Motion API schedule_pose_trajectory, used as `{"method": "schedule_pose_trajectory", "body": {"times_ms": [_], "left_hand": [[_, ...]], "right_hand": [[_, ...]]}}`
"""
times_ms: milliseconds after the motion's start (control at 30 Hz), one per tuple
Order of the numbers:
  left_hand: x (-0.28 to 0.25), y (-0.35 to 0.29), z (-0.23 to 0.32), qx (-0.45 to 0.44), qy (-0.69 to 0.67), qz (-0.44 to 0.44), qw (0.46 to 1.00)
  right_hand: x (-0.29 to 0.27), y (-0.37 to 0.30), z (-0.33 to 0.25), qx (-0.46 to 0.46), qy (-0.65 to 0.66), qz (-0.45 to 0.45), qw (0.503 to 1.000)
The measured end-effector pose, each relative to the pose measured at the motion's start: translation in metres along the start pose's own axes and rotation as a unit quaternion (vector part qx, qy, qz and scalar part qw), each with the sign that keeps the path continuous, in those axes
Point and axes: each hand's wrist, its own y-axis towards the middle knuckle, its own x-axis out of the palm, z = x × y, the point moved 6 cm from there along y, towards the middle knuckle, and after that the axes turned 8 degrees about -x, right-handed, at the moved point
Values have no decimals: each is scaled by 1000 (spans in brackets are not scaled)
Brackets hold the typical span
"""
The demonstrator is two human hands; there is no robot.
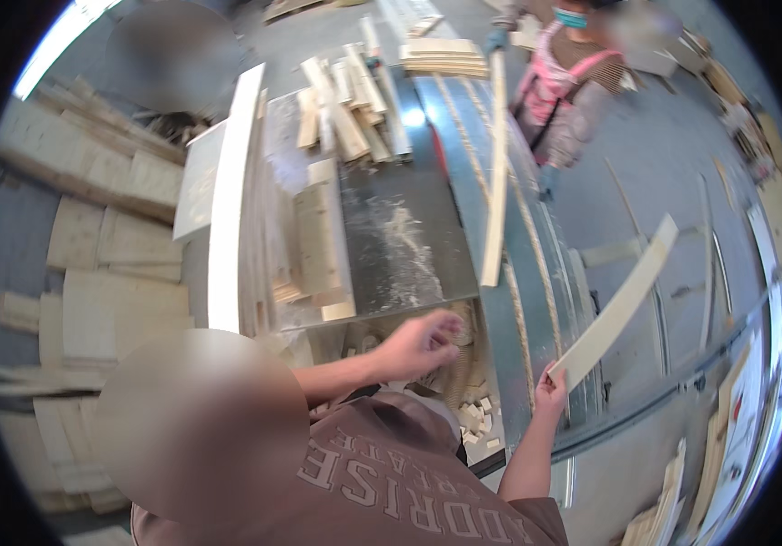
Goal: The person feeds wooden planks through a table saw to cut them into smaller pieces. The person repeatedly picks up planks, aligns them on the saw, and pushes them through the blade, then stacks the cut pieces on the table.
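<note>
My right hand [550, 389] is closed around the near end of a long, pale wooden board [623, 296], which slants up and away to the right, past the edge of the metal table. My left hand [425, 346] is over the table's front edge with fingers loosely curled and apart, nothing visible in it. Another long wooden strip [496, 182] lies on the blue-grey metal table [464, 196]. A co-worker's gloved hand [497, 39] is at that strip's far end.
Stacked boards [318, 232] stand left of the sawdust-strewn machine top [400, 237]. Loose wood pieces [350, 100] and a neat board stack [445, 56] lie farther back. Small offcuts [477, 419] sit below the front edge. A co-worker [559, 82] stands at the far right side.
</note>
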Motion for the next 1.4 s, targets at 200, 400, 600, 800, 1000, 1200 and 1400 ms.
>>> {"method": "schedule_pose_trajectory", "body": {"times_ms": [200, 400, 600, 800, 1000, 1200, 1400], "left_hand": [[-210, -113, 35, 31, 212, 375, 902], [-366, -170, -81, -260, 347, 526, 731], [-421, -162, -119, -241, 194, 501, 808], [-425, -184, -140, -188, -251, 282, 906], [-422, -183, -179, -125, -491, 185, 842], [-444, -187, -135, -174, -465, 178, 850], [-467, -188, -79, -175, -500, 122, 840]], "right_hand": [[-10, -16, 42, 112, -205, 87, 968], [132, -203, 190, 83, -520, -208, 824], [226, -431, 398, 51, -572, -623, 530], [248, -503, 516, 107, -575, -598, 548], [229, -525, 568, 225, -513, -571, 601], [291, -586, 539, 278, -500, -595, 564], [319, -574, 542, 261, -533, -565, 574]]}}
